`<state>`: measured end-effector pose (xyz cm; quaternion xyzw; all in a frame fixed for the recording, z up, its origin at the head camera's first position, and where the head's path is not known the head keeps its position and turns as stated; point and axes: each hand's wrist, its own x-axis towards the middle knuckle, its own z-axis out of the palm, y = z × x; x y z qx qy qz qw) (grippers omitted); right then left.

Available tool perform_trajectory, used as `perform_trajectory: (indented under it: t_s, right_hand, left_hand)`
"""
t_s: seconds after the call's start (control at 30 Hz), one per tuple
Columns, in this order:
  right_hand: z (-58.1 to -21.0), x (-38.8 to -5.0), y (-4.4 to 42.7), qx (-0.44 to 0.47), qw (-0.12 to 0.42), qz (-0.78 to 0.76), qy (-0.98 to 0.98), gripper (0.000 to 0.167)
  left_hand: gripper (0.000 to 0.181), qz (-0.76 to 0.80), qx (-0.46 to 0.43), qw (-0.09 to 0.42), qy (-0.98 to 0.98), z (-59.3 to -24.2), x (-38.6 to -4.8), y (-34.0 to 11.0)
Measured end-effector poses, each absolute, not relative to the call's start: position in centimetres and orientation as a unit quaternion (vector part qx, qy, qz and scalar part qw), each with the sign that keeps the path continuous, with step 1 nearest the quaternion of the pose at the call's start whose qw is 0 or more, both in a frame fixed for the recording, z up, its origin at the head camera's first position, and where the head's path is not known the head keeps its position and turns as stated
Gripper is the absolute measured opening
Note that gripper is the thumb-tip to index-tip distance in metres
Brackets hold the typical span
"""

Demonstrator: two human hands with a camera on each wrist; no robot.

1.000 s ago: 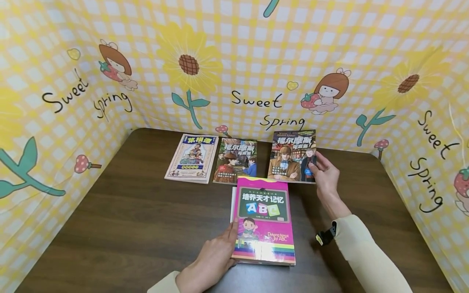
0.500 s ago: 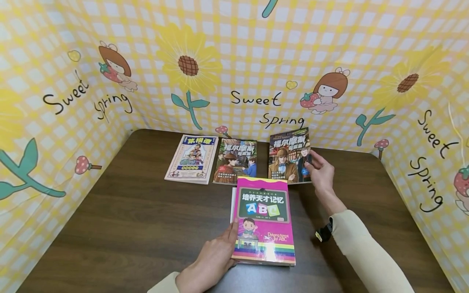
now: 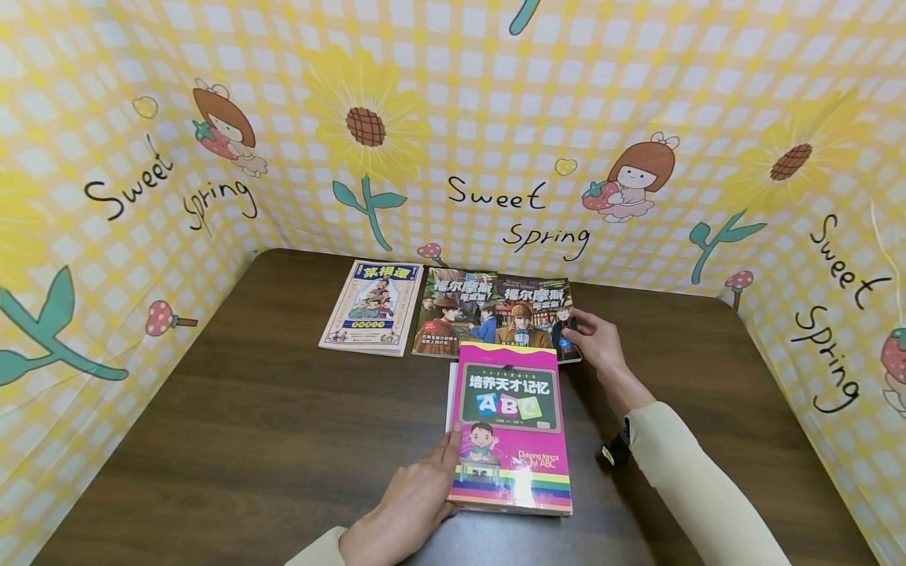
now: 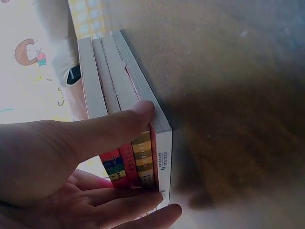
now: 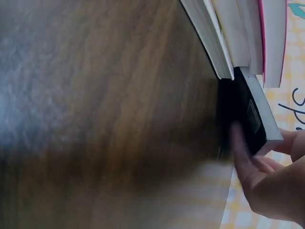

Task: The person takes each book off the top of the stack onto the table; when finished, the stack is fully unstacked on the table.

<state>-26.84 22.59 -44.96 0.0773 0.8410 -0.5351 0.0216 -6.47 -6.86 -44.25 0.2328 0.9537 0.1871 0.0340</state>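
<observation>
My right hand [image 3: 596,346] pinches the right edge of a dark paperback book [image 3: 524,318] with two figures on its cover. This paperback lies beside a similar paperback [image 3: 453,303] at the back, their edges together or nearly so. Its lower part is hidden by a stack of several books topped by a pink ABC book [image 3: 510,448]. Around the stack's near left corner my left hand [image 3: 418,491] rests, nearly straight: its thumb touches one side and its fingers the spines [image 4: 143,152]. In the right wrist view the paperback's black side [image 5: 255,119] shows between thumb and fingers.
A pale paperback [image 3: 371,306] lies at the left of the back row. All the books are on a dark wooden table [image 3: 248,440]. Yellow checked cloth [image 3: 488,118] with flowers and girl figures walls in the table's back and sides.
My right hand has brought the dark paperback left and lower, closing the gap to the neighbouring paperback. Its lower part has gone behind the stack. My left hand has stayed at the stack.
</observation>
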Motion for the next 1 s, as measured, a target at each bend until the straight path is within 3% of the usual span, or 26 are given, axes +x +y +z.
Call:
perform_trajectory:
  t_s: [0.17, 0.53, 0.8, 1.0]
  right_hand:
    - [-45.1, -26.7, 22.4, 0.056, 0.046, -0.484, 0.872, 0.055]
    - [-44.9, -25.4, 22.4, 0.021, 0.028, -0.394, 0.919, 0.058]
    - [-44.1, -22.0, 21.6, 0.011, -0.034, -0.403, 0.915, 0.048]
    - [-44.1, -18.4, 20.3, 0.015, -0.013, -0.452, 0.892, 0.047]
  left_hand:
    - [0.095, 0.186, 0.238, 0.019, 0.953, -44.4, -6.4, -6.9]
    - [0.095, 0.189, 0.237, 0.018, 0.953, -44.5, -6.3, -6.8]
    - [0.095, 0.189, 0.232, 0.031, 0.954, -44.5, -6.4, -6.8]
    - [0.096, 0.179, 0.229, 0.032, 0.956, -44.2, -6.4, -6.8]
